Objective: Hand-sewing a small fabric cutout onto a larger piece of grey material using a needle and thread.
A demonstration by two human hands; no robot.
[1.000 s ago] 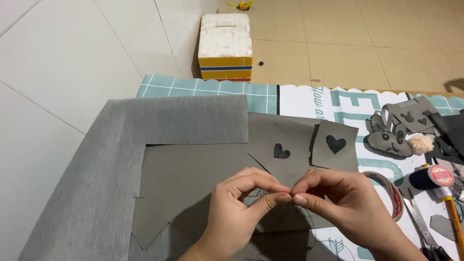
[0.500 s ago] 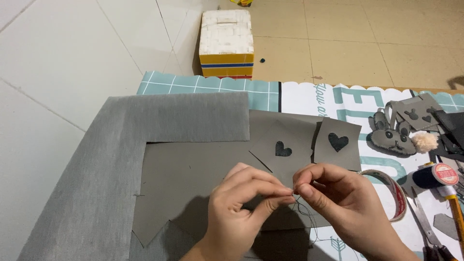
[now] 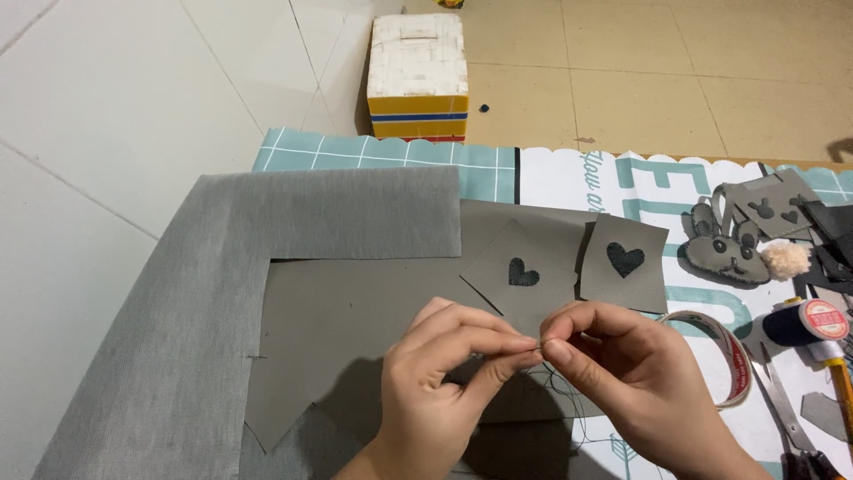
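My left hand [image 3: 444, 391] and my right hand [image 3: 622, 373] meet fingertip to fingertip low in the head view, pinching a thin dark thread [image 3: 569, 400] between them; a needle is too small to make out. Just beyond my fingers lie two grey squares, each with a black heart: one turned like a diamond [image 3: 520, 271], the other [image 3: 626, 262] to its right. Under my hands is a large grey sheet [image 3: 338, 311] lying over grey fabric [image 3: 178, 338].
A grey rabbit-shaped piece [image 3: 724, 249] with a beige pom-pom [image 3: 786, 260] lies at the right, near a thread spool [image 3: 822, 318], a tape roll [image 3: 724, 351] and scissors [image 3: 786, 418]. A white box with yellow stripes [image 3: 418, 76] stands on the floor beyond the patterned mat [image 3: 569, 173].
My fingertips have stayed pinched together and shifted slightly; loose thread now shows hanging below my right hand. The view has drifted a little.
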